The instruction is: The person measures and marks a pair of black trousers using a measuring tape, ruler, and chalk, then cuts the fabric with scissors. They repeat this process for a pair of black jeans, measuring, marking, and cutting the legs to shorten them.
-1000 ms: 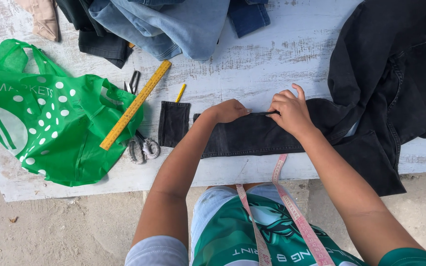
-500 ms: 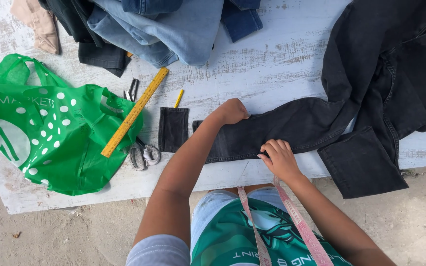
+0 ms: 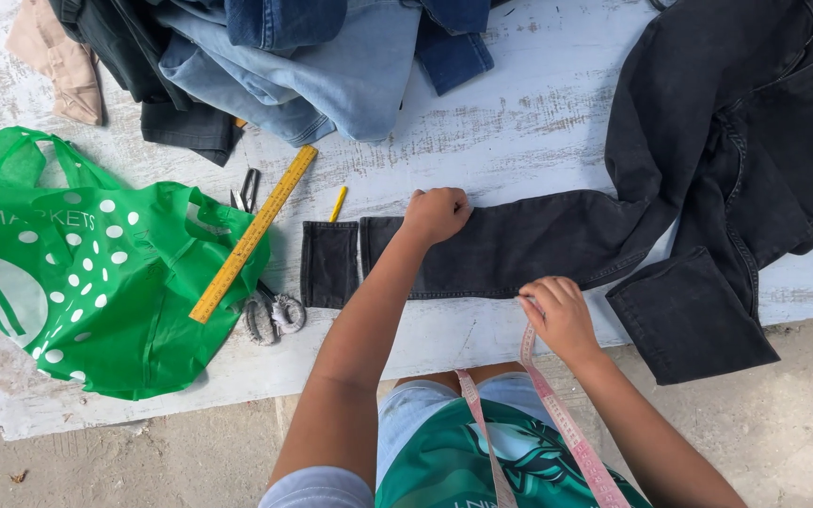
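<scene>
White table (image 3: 538,122); fisted left hand (image 3: 437,214) on black jeans (image 3: 538,245)

Black jeans (image 3: 557,240) lie flat with one leg stretched leftward, its cut-off hem piece (image 3: 328,264) lying just beside it; pink measuring tape (image 3: 557,414) hangs near the edge.

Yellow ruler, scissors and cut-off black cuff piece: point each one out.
yellow ruler (image 3: 252,235), head view, middle of its length.
scissors (image 3: 273,315), head view, on the handle loops.
cut-off black cuff piece (image 3: 328,264), head view, centre of the cloth.
</scene>
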